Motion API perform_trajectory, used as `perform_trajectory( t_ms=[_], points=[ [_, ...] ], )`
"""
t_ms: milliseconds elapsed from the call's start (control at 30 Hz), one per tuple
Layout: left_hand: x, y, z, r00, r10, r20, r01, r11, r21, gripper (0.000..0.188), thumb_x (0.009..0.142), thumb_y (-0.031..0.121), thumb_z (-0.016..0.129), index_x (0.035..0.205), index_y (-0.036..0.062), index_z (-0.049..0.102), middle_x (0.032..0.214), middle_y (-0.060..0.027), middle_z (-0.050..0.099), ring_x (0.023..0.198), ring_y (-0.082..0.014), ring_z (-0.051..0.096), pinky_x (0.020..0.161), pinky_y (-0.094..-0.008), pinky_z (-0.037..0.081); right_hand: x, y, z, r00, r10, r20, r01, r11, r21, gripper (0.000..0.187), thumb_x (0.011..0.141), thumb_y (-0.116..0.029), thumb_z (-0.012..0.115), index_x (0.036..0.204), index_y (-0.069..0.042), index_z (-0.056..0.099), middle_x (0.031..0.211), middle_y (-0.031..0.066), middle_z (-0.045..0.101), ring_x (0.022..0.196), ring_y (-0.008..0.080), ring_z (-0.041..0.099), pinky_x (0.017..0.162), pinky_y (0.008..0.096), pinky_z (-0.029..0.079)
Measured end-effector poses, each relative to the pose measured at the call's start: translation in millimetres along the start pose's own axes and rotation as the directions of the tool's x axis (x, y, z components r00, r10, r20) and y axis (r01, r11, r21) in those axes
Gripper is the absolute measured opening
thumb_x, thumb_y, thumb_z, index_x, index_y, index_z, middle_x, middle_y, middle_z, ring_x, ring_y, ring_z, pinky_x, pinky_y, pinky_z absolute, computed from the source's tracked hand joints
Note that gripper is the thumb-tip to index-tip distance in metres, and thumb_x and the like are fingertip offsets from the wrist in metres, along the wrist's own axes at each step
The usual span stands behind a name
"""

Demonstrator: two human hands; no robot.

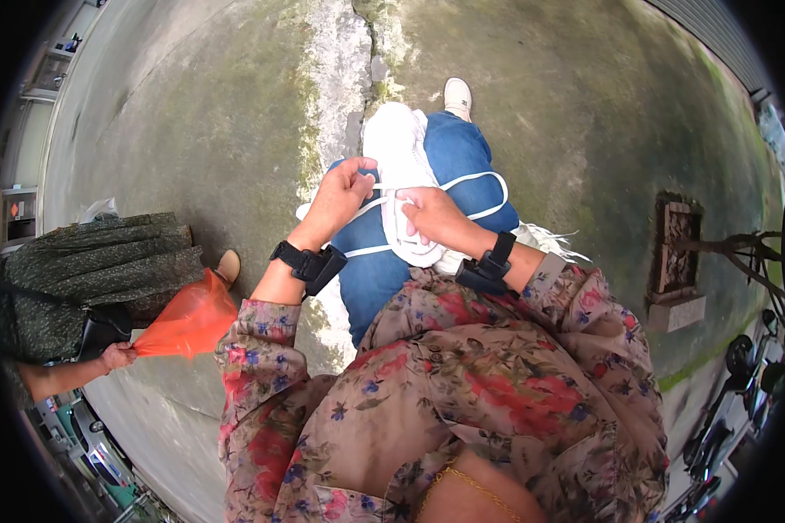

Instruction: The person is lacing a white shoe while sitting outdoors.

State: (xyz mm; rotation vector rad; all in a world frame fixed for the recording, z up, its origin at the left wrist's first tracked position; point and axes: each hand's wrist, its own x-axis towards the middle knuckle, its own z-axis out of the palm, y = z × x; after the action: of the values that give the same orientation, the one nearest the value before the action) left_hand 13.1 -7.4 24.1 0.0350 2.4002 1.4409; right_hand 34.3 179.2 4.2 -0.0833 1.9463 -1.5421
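Note:
Across my lap, over blue jeans [375, 292], lies a white shoe [394, 139], its toe pointing away from me and its pale pink inside showing near me. A flat white shoelace [503, 193] runs from it and loops loosely over my right thigh. My left hand [344, 193], closed in a pinch, holds a length of lace beside the shoe's left edge. With curled fingers, my right hand [434, 214] grips the shoe by its lacing and opening; its fingertips are partly hidden. Lace strands also cross the jeans on the left.
At the left, another person's hand [118, 356] holds an orange plastic bag [192, 321] beside a dark patterned skirt [118, 261]. Stained concrete [235, 105] surrounds me. Loose white strands [551, 241] lie by my right wrist. A brick-edged planter [677, 253] and parked scooters [737, 392] are at right.

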Motion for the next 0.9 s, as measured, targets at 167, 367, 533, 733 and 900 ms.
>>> perform_trajectory(
  t_ms=[167,367,533,733,900],
  points=[
    [-4.1,17.2,0.0,0.989,-0.146,0.023,0.145,0.938,-0.314,0.025,0.083,0.007,0.053,0.107,0.0007,0.054,0.072,0.0013,0.054,0.068,-0.0056,0.049,0.062,-0.0193,0.039,15.4,3.3,19.2,0.947,-0.308,-0.085,0.15,0.663,-0.734,0.015,0.082,-0.008,0.044,0.083,0.004,0.052,0.067,0.0211,0.061,0.063,0.0359,0.061,0.056,0.044,0.048],
    [-10.4,16.1,-2.9,0.982,-0.184,0.039,0.182,0.882,-0.435,0.024,0.084,0.007,0.052,0.107,0.0006,0.055,0.072,0.0018,0.053,0.067,-0.0053,0.048,0.063,-0.0179,0.037,-4.4,-7.4,-17.9,0.97,0.023,0.242,-0.029,0.999,0.022,0.018,0.09,-0.021,0.048,0.083,-0.004,0.05,0.061,0.004,0.048,0.048,0.0134,0.046,0.044,0.0285,0.038],
    [-7.2,2.1,6.2,0.961,-0.274,0.038,0.271,0.902,-0.335,0.022,0.085,0.005,0.049,0.106,0.0006,0.055,0.077,0.0012,0.053,0.07,-0.007,0.047,0.065,-0.02,0.039,-114.6,-61.6,-165.8,0.857,-0.474,-0.203,0.368,0.287,0.885,0.018,0.097,-0.017,0.031,0.095,-0.003,0.042,0.054,-0.0057,0.029,0.044,0.0042,0.026,0.041,0.02,0.022],
    [6.8,3.4,19.2,0.984,0.159,-0.087,-0.13,0.955,0.268,0.017,0.083,0.007,0.051,0.094,-0.0019,0.062,0.091,-0.0198,0.062,0.084,-0.0291,0.061,0.073,-0.0343,0.047,-192.2,-74.0,-237.9,0.565,-0.657,-0.499,0.659,-0.005,0.752,0.014,0.092,-0.011,0.034,0.084,-0.002,0.041,0.048,-0.0055,0.024,0.038,0.0047,0.02,0.039,0.023,0.015],
    [17.0,20.8,23.5,0.971,0.036,0.235,-0.087,0.973,0.212,0.018,0.087,0.008,0.051,0.1,-0.0004,0.06,0.085,-0.0084,0.064,0.079,-0.0128,0.057,0.069,-0.0274,0.046,-192.7,-67.9,-239.0,0.489,-0.672,-0.557,0.727,-0.04,0.686,0.013,0.089,-0.009,0.037,0.079,-0.004,0.043,0.047,-0.0058,0.024,0.038,0.005,0.02,0.04,0.0235,0.015]
  ],
)
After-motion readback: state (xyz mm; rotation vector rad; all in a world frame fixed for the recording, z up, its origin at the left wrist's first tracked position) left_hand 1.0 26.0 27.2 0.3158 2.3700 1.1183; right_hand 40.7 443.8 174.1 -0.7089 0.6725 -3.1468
